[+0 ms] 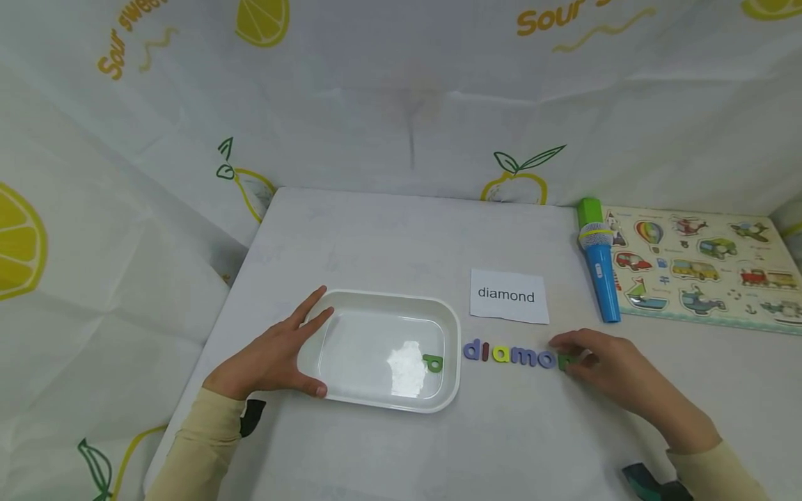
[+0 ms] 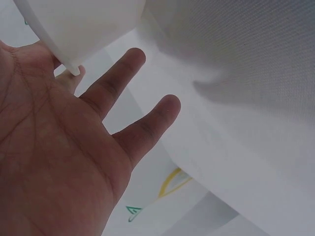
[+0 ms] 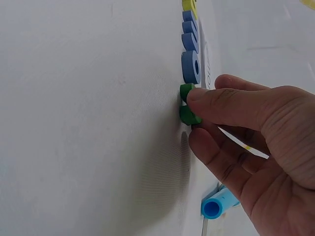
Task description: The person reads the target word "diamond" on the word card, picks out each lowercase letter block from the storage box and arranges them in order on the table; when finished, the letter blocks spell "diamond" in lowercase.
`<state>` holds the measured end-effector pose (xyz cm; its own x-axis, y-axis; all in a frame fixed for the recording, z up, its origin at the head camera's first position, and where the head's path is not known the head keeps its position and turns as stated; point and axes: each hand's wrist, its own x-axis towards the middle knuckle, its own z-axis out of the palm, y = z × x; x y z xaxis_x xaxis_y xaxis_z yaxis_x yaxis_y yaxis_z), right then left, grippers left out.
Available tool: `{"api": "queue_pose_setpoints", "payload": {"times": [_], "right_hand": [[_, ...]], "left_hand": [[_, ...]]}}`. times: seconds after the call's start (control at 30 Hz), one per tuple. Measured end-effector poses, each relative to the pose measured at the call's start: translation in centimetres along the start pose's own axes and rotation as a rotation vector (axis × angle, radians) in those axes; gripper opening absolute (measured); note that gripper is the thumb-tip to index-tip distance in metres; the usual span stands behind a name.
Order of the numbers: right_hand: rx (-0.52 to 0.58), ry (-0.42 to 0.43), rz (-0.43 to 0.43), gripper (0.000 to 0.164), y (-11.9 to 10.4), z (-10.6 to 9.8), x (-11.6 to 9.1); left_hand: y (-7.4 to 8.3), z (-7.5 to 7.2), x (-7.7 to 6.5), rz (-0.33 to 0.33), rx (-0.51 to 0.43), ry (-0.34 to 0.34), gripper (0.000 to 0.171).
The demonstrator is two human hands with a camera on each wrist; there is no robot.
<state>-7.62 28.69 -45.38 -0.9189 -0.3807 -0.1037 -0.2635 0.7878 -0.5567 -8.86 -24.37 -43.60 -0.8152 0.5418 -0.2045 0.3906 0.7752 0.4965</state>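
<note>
My left hand point(image 1: 276, 358) lies spread at the left end of a white tray point(image 1: 376, 403), its thumb at the near rim and fingers at the far-left corner. In the left wrist view, two straight fingers point(image 2: 147, 130) reach past the tray's wall point(image 2: 88, 29). A green letter point(image 1: 432, 362) with a round loop lies inside the tray, at its right. My right hand point(image 1: 610, 365) pinches another green letter point(image 3: 188, 114) between thumb and fingertips, partly hidden, at the right end of a row of letters reading "diamo", beside the blue letter o point(image 1: 547, 359).
Behind the row lies a white card point(image 1: 509, 298) printed "diamond". Farther right are a blue toy microphone point(image 1: 603, 278), a green block point(image 1: 589, 211) and a vehicle picture board point(image 1: 708, 268). A white cloth with lemon prints point(image 1: 407, 104) hangs behind the table.
</note>
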Motion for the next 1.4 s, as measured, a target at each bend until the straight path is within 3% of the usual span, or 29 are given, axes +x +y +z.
{"api": "queue_pose_setpoints", "payload": {"times": [0.27, 0.5, 0.67, 0.83, 1.03, 1.23, 1.4], "right_hand": [[-0.033, 0.030, -0.031, 0.043, -0.8, -0.4, 0.3], [0.073, 0.113, -0.207, 0.054, -4.7, -0.9, 1.0], [0.166, 0.022, -0.279, 0.058, -7.7, -0.7, 1.7], [0.187, -0.101, -0.335, 0.052, -10.7, -0.1, 3.1], [0.073, -0.196, -0.430, 0.047, -14.1, 1.7, 5.2], [-0.121, -0.170, -0.574, 0.047, -15.9, 4.2, 7.0], [-0.247, -0.161, -0.566, 0.050, -16.7, 5.4, 8.1]], "left_hand": [[0.2, -0.2, 0.1, 0.009, 0.002, 0.007, 0.128], [0.1, 0.0, 0.1, 0.008, 0.007, 0.006, 0.127], [0.1, 0.0, 0.0, 0.005, 0.006, 0.004, 0.127], [0.1, -0.1, 0.0, -0.001, -0.001, 0.004, 0.127], [0.0, 0.1, 0.0, -0.008, 0.002, 0.004, 0.127], [0.0, 0.2, 0.1, -0.013, -0.005, 0.008, 0.126], [0.1, 0.2, 0.1, -0.017, -0.001, 0.010, 0.126]]}}
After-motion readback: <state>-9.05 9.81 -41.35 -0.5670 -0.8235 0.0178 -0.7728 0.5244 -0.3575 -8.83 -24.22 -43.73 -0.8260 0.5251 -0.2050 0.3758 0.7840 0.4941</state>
